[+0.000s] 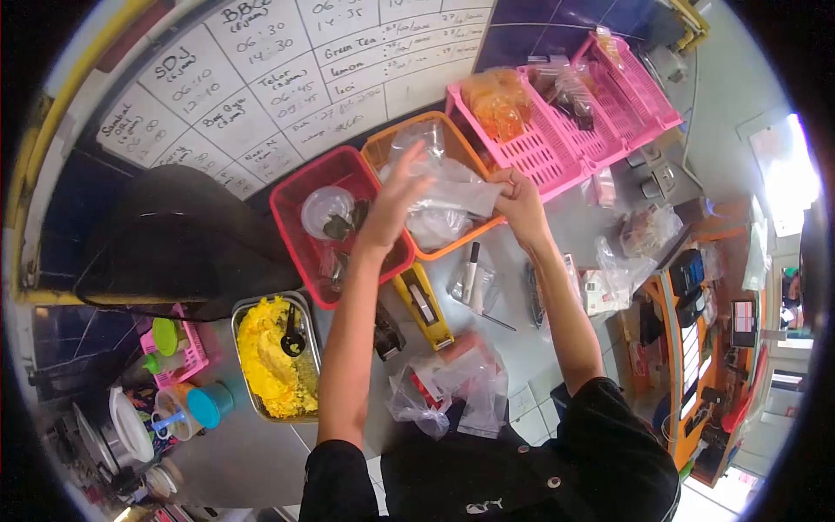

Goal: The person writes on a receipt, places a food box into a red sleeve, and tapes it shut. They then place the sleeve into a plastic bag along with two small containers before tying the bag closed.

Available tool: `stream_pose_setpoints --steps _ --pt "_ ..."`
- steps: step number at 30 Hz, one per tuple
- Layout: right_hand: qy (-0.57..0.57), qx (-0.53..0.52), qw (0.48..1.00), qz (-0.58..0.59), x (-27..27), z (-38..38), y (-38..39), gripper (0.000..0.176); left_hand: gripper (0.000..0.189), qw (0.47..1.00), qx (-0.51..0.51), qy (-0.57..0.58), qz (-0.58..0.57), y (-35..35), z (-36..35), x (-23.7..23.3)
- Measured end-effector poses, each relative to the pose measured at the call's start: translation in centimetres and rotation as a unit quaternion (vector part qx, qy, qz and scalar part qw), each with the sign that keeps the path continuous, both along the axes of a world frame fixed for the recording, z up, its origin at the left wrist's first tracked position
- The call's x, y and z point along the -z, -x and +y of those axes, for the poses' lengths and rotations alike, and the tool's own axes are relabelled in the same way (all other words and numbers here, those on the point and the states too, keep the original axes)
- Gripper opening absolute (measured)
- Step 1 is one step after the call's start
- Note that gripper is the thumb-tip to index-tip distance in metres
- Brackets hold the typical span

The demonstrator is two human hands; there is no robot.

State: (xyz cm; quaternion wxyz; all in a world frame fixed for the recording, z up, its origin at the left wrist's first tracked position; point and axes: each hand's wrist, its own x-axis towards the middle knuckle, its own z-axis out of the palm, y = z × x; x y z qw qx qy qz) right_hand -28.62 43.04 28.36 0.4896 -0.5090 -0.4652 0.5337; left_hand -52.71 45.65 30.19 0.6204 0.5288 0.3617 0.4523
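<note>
Thing in hand: 1 clear plastic bag (461, 197), above the orange basket (424, 254). Long axis runs roughly sideways across the basket opening, one end at the right hand (518, 202), other end pointing to the left hand (402, 196). Bag looks flattened and slightly creased.

Right hand: fingers closed, pinching the bag end, over the basket's right edge. Bag extends leftward from these fingers. Left hand: released, fingers apart and pointing away from the body, over the basket's left side; slightly blurred, cannot tell if it touches the bag.

Counts, all placed from the orange basket: more clear bags (435, 228) inside it, overlapping, exact number unclear. 1 red basket (306, 271) just beside it, left, holding 1 round clear container (326, 211) and green leaves. 3 pink baskets (544, 165) in a row to its right. 1 yellow tool (424, 306) on the near side, lying lengthwise away from the body. 1 marker (470, 274) near its near-right corner, on the bench (531, 344). 1 metal tray (306, 306) to its left and nearer the body, with yellow food (271, 357) and 1 black spoon (293, 342).
</note>
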Motion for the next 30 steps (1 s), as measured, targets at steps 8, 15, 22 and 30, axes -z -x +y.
stream_pose_setpoints --steps 8,15,22,30 --pt "-0.042 0.005 0.999 -0.012 -1.3 -0.1 0.8 0.020 0.015 0.992 0.037 0.122 -0.008 -2.3 -1.6 2.1" --pt "-0.076 0.028 0.992 -0.102 -0.6 -0.7 0.3 0.010 0.013 0.995 -0.083 0.064 -0.003 -1.2 -2.0 4.4" --pt "-0.002 0.171 0.985 0.000 0.1 -4.3 -2.6 0.017 0.026 0.924 -0.359 -0.074 0.110 -2.8 -1.1 4.5" --pt "0.107 -0.001 0.983 -0.149 1.1 -23.0 -3.9 0.017 0.035 0.884 -0.120 -0.264 0.366 -6.7 4.2 11.9"
